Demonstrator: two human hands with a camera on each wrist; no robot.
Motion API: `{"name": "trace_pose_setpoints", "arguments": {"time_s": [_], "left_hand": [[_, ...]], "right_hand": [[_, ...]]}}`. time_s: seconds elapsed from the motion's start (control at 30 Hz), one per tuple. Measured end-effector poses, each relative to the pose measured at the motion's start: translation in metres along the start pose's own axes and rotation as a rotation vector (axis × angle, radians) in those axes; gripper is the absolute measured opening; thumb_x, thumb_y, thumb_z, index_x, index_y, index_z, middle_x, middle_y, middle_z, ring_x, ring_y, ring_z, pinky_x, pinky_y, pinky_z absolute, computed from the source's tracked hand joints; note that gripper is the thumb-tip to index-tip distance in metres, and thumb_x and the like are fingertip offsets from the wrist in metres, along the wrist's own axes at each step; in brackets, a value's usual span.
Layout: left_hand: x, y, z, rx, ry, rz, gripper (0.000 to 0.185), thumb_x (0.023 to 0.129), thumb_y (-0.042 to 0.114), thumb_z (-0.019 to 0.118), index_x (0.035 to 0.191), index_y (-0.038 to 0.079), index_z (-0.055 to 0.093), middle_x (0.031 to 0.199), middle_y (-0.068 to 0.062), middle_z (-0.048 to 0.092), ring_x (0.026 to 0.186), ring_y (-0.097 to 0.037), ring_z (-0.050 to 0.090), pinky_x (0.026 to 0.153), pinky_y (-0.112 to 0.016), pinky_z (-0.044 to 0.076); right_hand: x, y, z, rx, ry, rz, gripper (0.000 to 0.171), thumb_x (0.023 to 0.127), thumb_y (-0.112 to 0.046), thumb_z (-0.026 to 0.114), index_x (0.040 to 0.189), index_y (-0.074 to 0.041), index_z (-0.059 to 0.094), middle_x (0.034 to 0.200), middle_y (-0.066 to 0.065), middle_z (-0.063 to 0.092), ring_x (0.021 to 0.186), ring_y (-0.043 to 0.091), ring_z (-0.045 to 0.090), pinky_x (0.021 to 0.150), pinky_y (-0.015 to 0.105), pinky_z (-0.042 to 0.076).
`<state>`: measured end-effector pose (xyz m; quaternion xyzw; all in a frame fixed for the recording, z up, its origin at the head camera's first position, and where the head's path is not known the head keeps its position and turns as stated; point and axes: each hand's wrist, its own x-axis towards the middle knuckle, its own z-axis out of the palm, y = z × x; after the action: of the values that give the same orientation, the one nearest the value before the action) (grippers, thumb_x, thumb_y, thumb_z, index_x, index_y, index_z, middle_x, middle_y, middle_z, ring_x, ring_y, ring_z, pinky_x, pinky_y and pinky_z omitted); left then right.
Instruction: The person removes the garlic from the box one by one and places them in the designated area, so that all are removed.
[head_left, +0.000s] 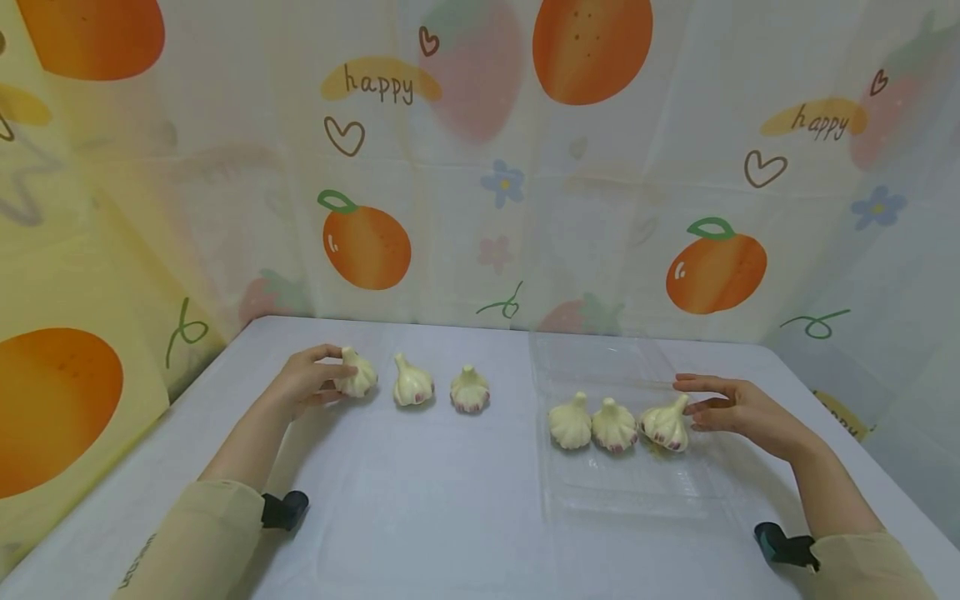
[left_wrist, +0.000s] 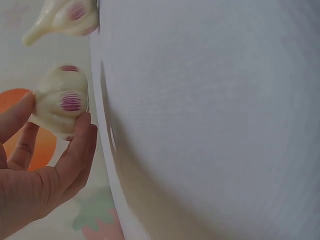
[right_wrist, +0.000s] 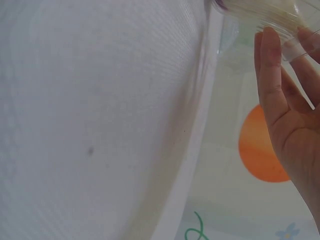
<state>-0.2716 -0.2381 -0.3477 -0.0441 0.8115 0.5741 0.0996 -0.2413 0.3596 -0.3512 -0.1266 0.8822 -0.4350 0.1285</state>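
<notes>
At the left end of a row on the table, my left hand (head_left: 311, 379) holds a garlic bulb (head_left: 358, 373) between thumb and fingers. The left wrist view shows the fingertips against that bulb's (left_wrist: 62, 100) purple-streaked side. Two more bulbs, one with a long neck (head_left: 412, 382) and one squat (head_left: 469, 389), lie to its right. A clear plastic tray (head_left: 622, 500) holds three bulbs side by side. My right hand (head_left: 738, 412) is at the tray's right side, fingers extended, fingertips close to the rightmost bulb (head_left: 666, 423). In the right wrist view its fingers (right_wrist: 271, 65) meet the tray's clear edge.
A white cloth covers the table (head_left: 427, 517). Behind it hangs a printed curtain (head_left: 450, 208) with oranges and hearts, close along the table's back edge. Black wrist straps (head_left: 285, 510) sit at both sleeves.
</notes>
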Motion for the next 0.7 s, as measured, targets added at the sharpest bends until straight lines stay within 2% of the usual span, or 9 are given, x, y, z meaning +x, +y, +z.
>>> {"name": "trace_pose_setpoints", "arguments": {"time_s": [0.23,0.53,0.7], "left_hand": [[0.0013,-0.0026,0.0028,0.032,-0.015,-0.019,0.051,0.088,0.023,0.061,0.131,0.002,0.042,0.109,-0.004,0.053,0.083,-0.007,0.058,0.087,-0.031,0.054],[0.0004,-0.0017,0.0061,0.057,-0.039,-0.036,0.054,0.089,0.022,0.060,0.135,0.002,0.038,0.124,-0.013,0.049,0.087,-0.008,0.058,0.086,-0.029,0.054],[-0.0010,0.0003,0.0074,0.071,-0.031,-0.044,0.054,0.089,0.021,0.059,0.135,0.002,0.039,0.123,-0.013,0.049,0.090,-0.010,0.056,0.084,-0.027,0.055]], "right_hand": [[-0.0014,-0.0025,0.0004,-0.007,0.000,0.000,0.053,0.086,-0.020,0.060,0.136,-0.007,0.046,0.154,0.018,0.023,0.101,-0.005,0.058,0.082,0.022,0.053],[-0.0031,-0.0028,0.0010,0.001,0.002,-0.008,0.053,0.087,-0.020,0.060,0.136,-0.006,0.045,0.153,0.018,0.024,0.102,-0.004,0.059,0.082,0.023,0.054],[-0.0031,-0.0031,0.0012,0.014,0.003,-0.017,0.053,0.088,-0.018,0.060,0.136,-0.005,0.045,0.153,0.018,0.023,0.102,-0.004,0.059,0.082,0.023,0.054]]}}
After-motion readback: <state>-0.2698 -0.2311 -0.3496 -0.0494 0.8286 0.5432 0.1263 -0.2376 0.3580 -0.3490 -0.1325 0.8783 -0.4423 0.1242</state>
